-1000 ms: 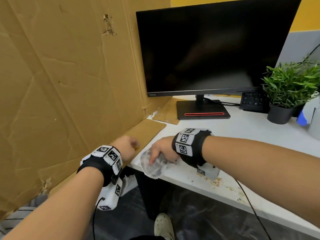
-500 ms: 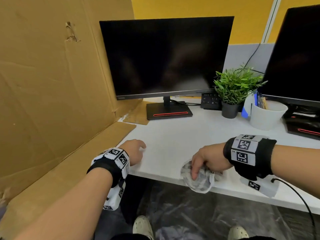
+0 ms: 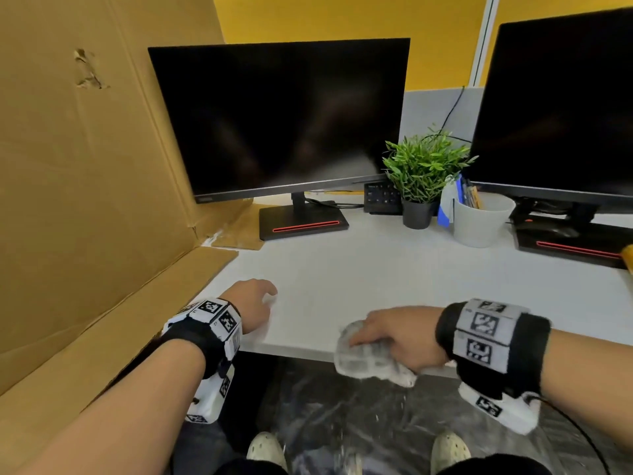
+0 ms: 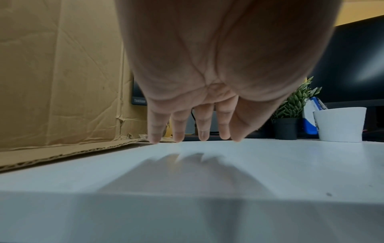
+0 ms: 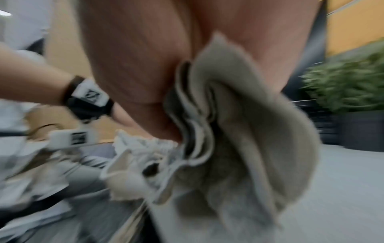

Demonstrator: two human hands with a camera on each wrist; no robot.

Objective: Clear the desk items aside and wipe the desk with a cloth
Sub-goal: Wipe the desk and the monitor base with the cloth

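Note:
A crumpled grey-white cloth (image 3: 363, 359) lies bunched on the front edge of the white desk (image 3: 394, 275), partly hanging over it. My right hand (image 3: 394, 334) grips the cloth (image 5: 239, 148) and presses it on the desk; the right wrist view is blurred. My left hand (image 3: 255, 301) hovers just above the desk near its front left corner, left of the cloth. Its fingers (image 4: 180, 129) are straight and point down, holding nothing.
A black monitor (image 3: 281, 121) stands at the back, a second monitor (image 3: 561, 108) at the right. Between them are a potted plant (image 3: 423, 173), a white cup (image 3: 479, 219) and a small black device (image 3: 380, 197). A large cardboard sheet (image 3: 85, 173) walls the left side.
My right hand has slid the cloth rightward along the front edge of the desk. My left hand has come onto the desk from the cardboard side and opened. The head view has turned right.

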